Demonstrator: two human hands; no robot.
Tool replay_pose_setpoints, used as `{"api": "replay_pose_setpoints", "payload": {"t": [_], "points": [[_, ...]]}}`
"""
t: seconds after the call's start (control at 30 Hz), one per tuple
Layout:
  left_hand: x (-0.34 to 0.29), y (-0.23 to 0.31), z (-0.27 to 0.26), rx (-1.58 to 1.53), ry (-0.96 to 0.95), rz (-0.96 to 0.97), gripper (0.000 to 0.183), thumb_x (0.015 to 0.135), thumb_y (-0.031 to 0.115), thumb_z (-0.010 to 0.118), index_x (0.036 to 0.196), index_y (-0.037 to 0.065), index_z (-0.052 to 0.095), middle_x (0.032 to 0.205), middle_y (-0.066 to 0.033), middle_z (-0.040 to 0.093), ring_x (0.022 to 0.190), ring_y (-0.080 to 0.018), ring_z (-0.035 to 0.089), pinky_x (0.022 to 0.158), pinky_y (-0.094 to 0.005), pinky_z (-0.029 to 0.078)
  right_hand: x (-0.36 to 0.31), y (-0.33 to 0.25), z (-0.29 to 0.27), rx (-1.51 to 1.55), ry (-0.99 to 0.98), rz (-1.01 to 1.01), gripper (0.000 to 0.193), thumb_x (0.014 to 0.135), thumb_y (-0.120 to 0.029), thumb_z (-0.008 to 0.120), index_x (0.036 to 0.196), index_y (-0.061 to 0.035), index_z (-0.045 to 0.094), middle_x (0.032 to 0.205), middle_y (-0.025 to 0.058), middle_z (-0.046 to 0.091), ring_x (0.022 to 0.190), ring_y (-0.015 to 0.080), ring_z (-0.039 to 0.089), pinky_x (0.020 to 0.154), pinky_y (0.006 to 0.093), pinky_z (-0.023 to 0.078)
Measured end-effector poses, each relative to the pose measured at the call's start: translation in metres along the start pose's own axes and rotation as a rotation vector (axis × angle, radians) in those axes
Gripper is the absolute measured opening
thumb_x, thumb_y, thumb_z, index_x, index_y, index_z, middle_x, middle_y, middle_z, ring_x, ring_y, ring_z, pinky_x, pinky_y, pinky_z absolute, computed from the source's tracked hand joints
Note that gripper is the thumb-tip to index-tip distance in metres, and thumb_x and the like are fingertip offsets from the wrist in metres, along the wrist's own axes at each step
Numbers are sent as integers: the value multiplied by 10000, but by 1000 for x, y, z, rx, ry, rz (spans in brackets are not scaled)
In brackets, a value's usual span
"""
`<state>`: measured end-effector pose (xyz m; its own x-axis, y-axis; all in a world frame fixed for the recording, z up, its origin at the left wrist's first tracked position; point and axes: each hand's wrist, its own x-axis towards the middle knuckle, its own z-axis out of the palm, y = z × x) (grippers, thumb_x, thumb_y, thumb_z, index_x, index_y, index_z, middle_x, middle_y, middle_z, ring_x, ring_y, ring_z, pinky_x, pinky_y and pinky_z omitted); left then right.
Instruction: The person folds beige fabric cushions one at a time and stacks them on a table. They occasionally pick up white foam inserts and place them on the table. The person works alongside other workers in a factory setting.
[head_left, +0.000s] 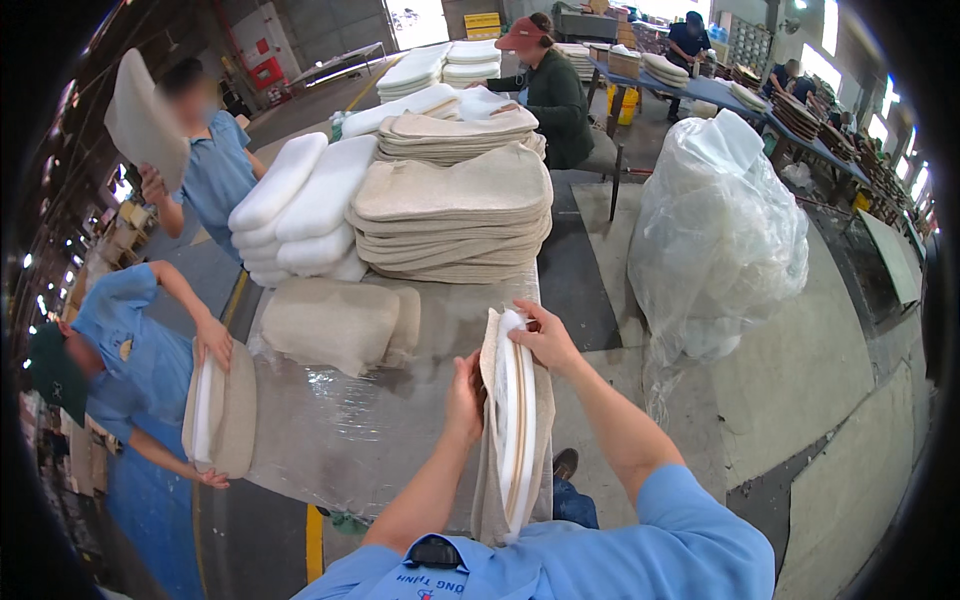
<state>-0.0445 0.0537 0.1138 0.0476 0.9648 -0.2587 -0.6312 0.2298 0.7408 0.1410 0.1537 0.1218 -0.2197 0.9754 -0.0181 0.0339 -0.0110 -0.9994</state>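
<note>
A beige fabric cushion cover [541, 440] stands on edge in front of me, its long zipper side facing up and unzipped. White padding [508, 400] shows through the opening, between the zipper tapes. My left hand [463, 395] grips the cover's left side near its far end. At that far end, my right hand [543, 335] pinches the cover's edge beside the padding; what lies right under the fingertips is partly hidden. A flat beige cover [325, 320] lies on the plastic-wrapped table [350, 430], left of my hands.
Stacked beige covers [450, 215] and white pads [325, 205] fill the table's far part. A large clear plastic bag [715, 230] stands at right. Two co-workers at left handle cushions [230, 410]; another person [545, 90] works at the far side.
</note>
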Motion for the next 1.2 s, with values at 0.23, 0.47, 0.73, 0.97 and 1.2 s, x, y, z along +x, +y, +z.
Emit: {"api": "replay_pose_setpoints", "payload": {"t": [0.23, 0.47, 0.73, 0.97, 1.2], "points": [[48, 9, -38, 405, 20, 26, 617, 1139, 507, 489, 1531, 35, 556, 1475, -124, 643, 1297, -242, 634, 1091, -408, 496, -3, -21, 0, -305, -34, -98, 688, 882, -104, 830, 1526, -104, 586, 1250, 102, 663, 969, 193, 655, 884, 346, 569], [142, 42, -31, 108, -336, -306, 578, 1118, 539, 509, 1370, 37, 642, 1262, -133, 706, 1098, -290, 718, 964, -424, 583, 15, -55, 14, -595, -260, -238, 583, 852, -166, 851, 1408, -131, 680, 1274, 139, 674, 1002, 303, 698, 908, 411, 574], [160, 12, -15, -105, -282, -184, 467, 1081, 479, 617, 1161, 34, 730, 1000, -108, 741, 873, -225, 728, 731, -373, 595, 37, -53, 22, -657, -138, -409, 205, 895, -150, 778, 1092, -95, 791, 1114, 150, 701, 1057, 381, 687, 942, 467, 553], [158, 39, -60, 187, 1, -168, 418, 1029, 464, 720, 991, 50, 767, 864, -47, 729, 724, -155, 671, 646, -342, 537, -79, -41, 63, -331, -294, -431, 104, 966, -92, 709, 1055, -39, 691, 958, 113, 703, 968, 290, 717, 836, 439, 577], [152, 22, -16, 114, -18, -136, 411, 1084, 506, 618, 956, 121, 685, 825, -10, 656, 684, -145, 615, 642, -321, 519, -1, -27, -11, 245, 123, -57, 130, 1087, -128, 624, 1153, -17, 617, 986, 37, 664, 896, 129, 646, 803, 289, 542]]}}
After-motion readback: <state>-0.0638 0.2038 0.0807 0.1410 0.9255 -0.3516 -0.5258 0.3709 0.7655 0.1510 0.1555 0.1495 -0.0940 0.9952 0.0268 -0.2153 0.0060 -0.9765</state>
